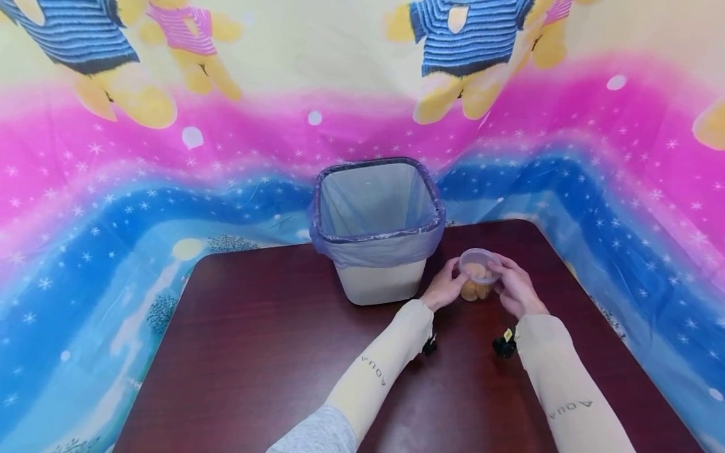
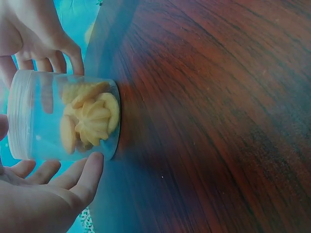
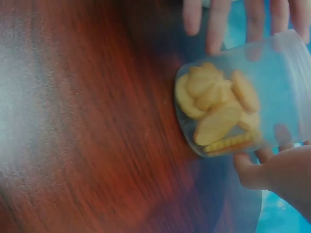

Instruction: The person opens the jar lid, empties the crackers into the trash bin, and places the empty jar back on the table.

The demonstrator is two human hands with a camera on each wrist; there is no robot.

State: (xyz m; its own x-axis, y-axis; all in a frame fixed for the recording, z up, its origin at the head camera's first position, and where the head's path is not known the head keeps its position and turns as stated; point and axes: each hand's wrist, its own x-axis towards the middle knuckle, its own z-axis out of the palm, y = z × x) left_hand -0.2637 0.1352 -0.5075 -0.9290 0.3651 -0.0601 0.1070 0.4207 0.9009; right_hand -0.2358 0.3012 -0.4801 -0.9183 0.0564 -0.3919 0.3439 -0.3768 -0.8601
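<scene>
A clear plastic jar with a ribbed translucent lid stands on the table's right side. Several golden cookies lie in its lower part, one of them ridged like a flower. My left hand holds the jar from the left, its thumb near the lid's rim. From the right, my right hand grips the same jar, its thumb over the edge of the lid. The fingers behind the jar are partly hidden in the head view.
A pale bin lined with a thin purplish bag stands at the table's back, left of the jar. The dark red wooden table has rounded corners. A colourful printed cloth hangs behind and beside it.
</scene>
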